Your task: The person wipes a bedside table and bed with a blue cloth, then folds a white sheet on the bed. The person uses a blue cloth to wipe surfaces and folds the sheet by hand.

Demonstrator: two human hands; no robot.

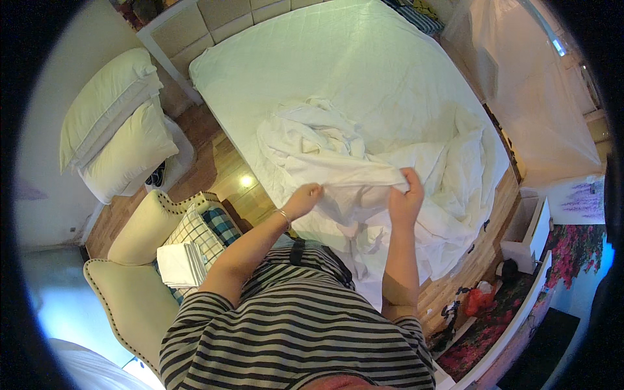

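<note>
I see the white sheet [364, 169] lying rumpled across the lower half of the bed [338, 58], in the middle of the frame, with one edge lifted toward me. My left hand [303, 199] pinches that raised edge, its grip pressed together on the cloth; a thin bracelet sits at the wrist. My right hand [405, 195] holds the same edge just to the right, fingers curled over the fold and closed on it. The stretch of sheet between the two hands is drawn fairly taut, and the rest hangs down over the bed's near side.

At the right edge of the frame a white open box or drawer [528, 227] stands on the floor; I cannot tell what is in it, since its inside is in shadow. Below it, near the lower right, a red bag [480, 300] lies on the wooden floor.

In the upper left two pale pillows [117, 123] are stacked against the wall. At the lower left a cream studded armchair [133, 260] holds a checked cloth [195, 231] and a folded white cloth [182, 265] on top of it, close beside my left elbow. Sheer white curtains [539, 110] fill the upper right.
</note>
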